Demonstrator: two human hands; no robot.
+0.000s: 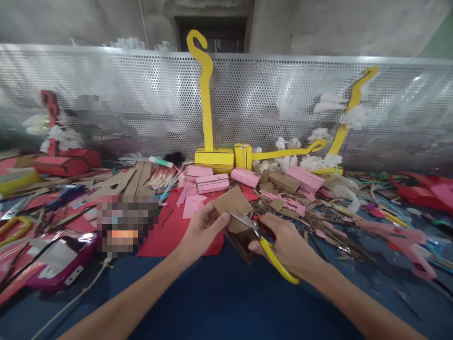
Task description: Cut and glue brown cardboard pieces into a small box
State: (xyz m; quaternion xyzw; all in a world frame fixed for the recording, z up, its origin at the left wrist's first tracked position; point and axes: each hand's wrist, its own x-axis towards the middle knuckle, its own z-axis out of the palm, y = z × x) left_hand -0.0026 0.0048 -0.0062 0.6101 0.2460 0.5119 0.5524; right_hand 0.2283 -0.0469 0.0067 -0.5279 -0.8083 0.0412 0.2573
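Observation:
My left hand (202, 229) pinches a piece of brown cardboard (231, 202) by its left edge, holding it just above the blue table (212, 297). My right hand (288, 245) is closed around the yellow handles of a pair of scissors (264, 241). The metal blades are parted and bite into the cardboard from the right. A darker cardboard flap (242, 243) hangs under the blades. A red paper sheet (170, 226) lies flat below my left hand.
Pink paper boxes (212, 182), brown boxes (283, 182) and paper scraps crowd the table behind. Yellow cardboard figures (207, 104) with cotton tufts (354, 115) stand against a perforated metal screen (141, 104). Red boxes (63, 163) sit at the left, pink scissors (403, 238) at the right.

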